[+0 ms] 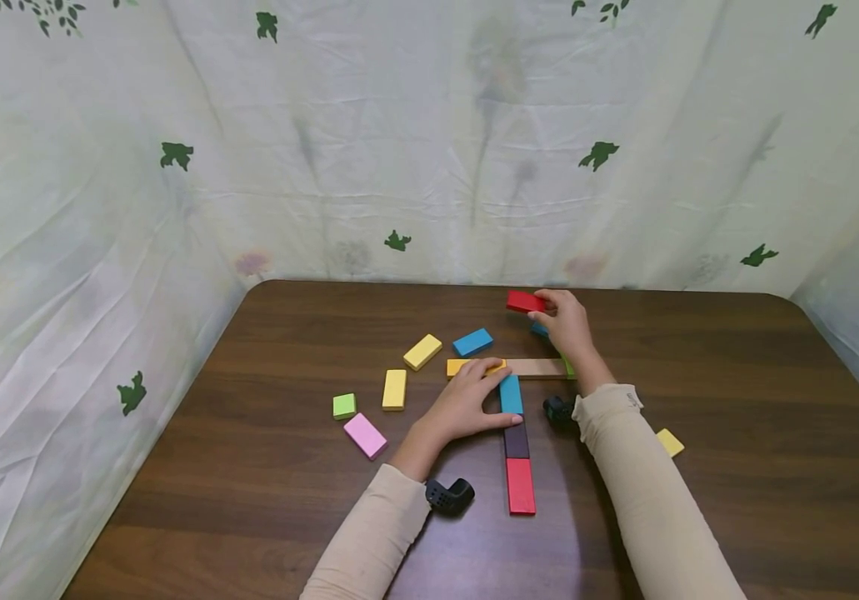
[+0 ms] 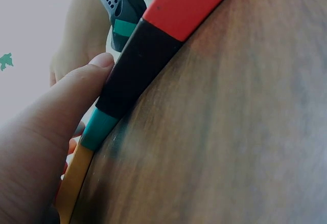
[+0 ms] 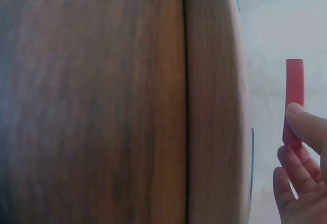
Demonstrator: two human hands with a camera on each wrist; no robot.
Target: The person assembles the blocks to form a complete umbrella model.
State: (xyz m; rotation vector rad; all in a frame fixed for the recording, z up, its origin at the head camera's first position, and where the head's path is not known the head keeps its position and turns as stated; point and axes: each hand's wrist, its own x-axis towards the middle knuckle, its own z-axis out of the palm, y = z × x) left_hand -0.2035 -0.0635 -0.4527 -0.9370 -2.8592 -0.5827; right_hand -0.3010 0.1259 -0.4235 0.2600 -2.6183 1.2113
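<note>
My right hand point(image 1: 567, 329) pinches a red block point(image 1: 522, 301) between thumb and fingers near the table's far edge. Partly hidden below it is a blue block point(image 1: 539, 328). With fingers spread, my left hand point(image 1: 465, 404) lies over a row of blocks. Its fingers are at the orange block point(image 1: 459, 367), while its thumb touches the black block point(image 2: 138, 63). A teal-blue block point(image 1: 511, 393), that black one and a red block point(image 1: 521, 487) form a column. Across the column's top, the orange block, a bare wood block point(image 1: 537, 368) and a green block point(image 1: 569, 367) lie in line.
Left of the row lie two yellow blocks point(image 1: 395, 390), a blue block point(image 1: 472, 342), a green cube point(image 1: 344, 406) and a pink block point(image 1: 365, 436). A yellow block point(image 1: 670, 442) shows beside the right sleeve. A patterned curtain point(image 1: 436, 150) hangs behind the table.
</note>
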